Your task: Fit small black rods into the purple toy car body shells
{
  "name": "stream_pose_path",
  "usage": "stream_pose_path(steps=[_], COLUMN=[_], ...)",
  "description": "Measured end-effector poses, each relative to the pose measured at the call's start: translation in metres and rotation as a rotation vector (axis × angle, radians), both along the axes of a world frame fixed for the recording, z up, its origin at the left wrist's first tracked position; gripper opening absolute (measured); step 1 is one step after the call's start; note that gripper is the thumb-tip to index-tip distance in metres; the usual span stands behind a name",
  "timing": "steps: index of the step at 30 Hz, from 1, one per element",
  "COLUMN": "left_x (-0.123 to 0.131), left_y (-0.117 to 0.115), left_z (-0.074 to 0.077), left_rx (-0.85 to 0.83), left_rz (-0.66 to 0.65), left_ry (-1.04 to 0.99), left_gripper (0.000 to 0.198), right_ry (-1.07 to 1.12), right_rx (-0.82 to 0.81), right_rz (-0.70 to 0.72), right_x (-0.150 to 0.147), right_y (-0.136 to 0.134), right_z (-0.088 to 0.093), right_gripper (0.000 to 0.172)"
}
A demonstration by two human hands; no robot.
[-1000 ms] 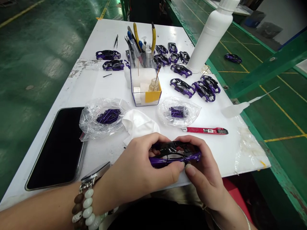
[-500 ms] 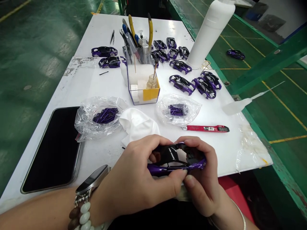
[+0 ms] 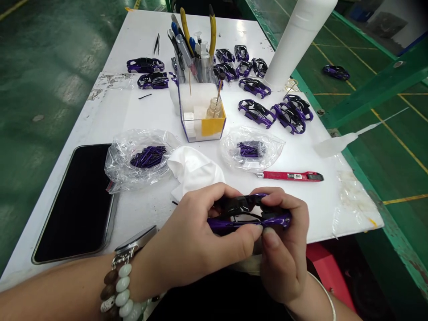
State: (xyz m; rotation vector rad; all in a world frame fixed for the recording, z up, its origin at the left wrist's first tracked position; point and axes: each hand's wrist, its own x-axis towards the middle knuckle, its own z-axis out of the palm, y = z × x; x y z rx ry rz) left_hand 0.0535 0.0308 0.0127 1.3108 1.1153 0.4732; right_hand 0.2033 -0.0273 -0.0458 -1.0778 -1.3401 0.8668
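A long white table (image 3: 140,40) runs away from the person, with green-painted steel framing along its right edge and a tall white plastic bottle (image 3: 297,40) standing near its far right corner. Toward the far edge, a clear acrylic box (image 3: 187,133) holds yellow-handled pliers (image 3: 212,31) and other tools beside a small glass jar (image 3: 214,109), with rows of purple-and-black car shells (image 3: 257,113) on both sides. Nearer the middle lie two clear plastic bags (image 3: 122,167) of thin purple parts, a white cloth (image 3: 194,169) and a red-handled tool (image 3: 289,176), while a black phone (image 3: 75,203) sits along the left edge. Just inside the near edge, the left hand (image 3: 197,236) and right hand (image 3: 284,240) raise a glossy toy car shell (image 3: 239,206) above the table. It looks light, stiff and brittle, with thin pillars that could snap and a slick finish that could slip, so the solid sills seem the safest hold. Both hands are closed on it, fingers curled over the black top, with the left thumb (image 3: 249,232) and right thumb (image 3: 270,236) meeting at the purple lower edge.
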Motion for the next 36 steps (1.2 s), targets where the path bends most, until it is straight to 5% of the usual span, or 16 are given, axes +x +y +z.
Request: stream_pose_path(steps=[19, 36], left_x=[0.001, 0.001], left_y=[-0.006, -0.007], left_z=[-0.003, -0.001], left_rx=[-0.087, -0.124], left_rz=[-0.02, -0.013], left_ry=[-0.123, -0.16], left_gripper=[0.021, 0.022], right_ry=[0.054, 0.077], right_rx=[0.035, 0.148], right_rz=[-0.166, -0.134], right_x=[-0.018, -0.015], right_y=[0.003, 0.007], right_z=[0.004, -0.001], right_gripper=[0.017, 0.019])
